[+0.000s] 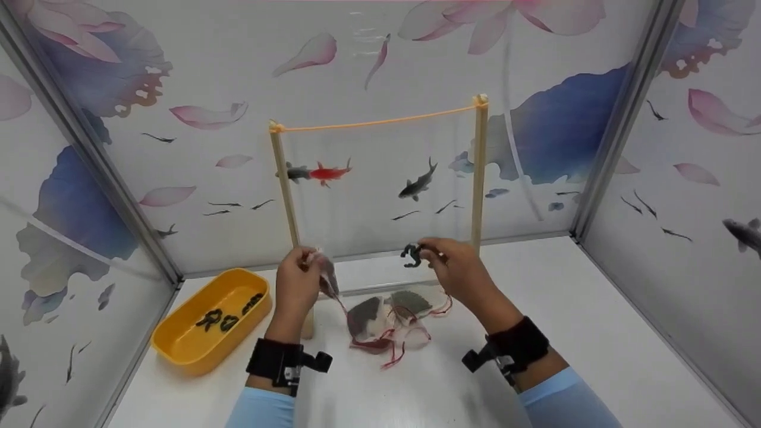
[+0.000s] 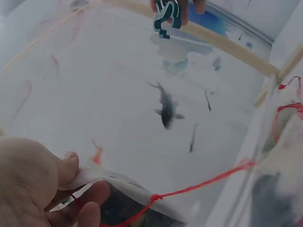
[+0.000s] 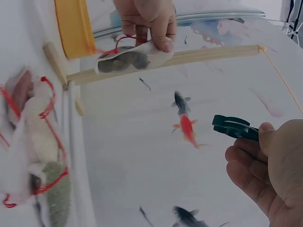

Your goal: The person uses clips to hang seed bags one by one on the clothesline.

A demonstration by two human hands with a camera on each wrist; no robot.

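My left hand [image 1: 297,288] pinches the upper edge of a small white mesh drawstring pouch [image 3: 124,61] with dark contents and a red cord. In my right hand [image 1: 461,270], thumb and fingers pinch a dark green clip [image 3: 233,126]. Both hands are raised in front of a wooden frame, below its orange string [image 1: 380,122]; neither the pouch nor the clip touches the string. On the white table between the forearms lies a pile of similar pouches [image 1: 365,318], some with grey, green or reddish contents and red cords.
A yellow plastic tub [image 1: 178,351] with several dark clips [image 1: 229,323] stands at the left. Wooden posts [image 1: 479,172] hold up the string. Printed panels [image 1: 380,184] with fish and petals enclose the table at the back and sides.
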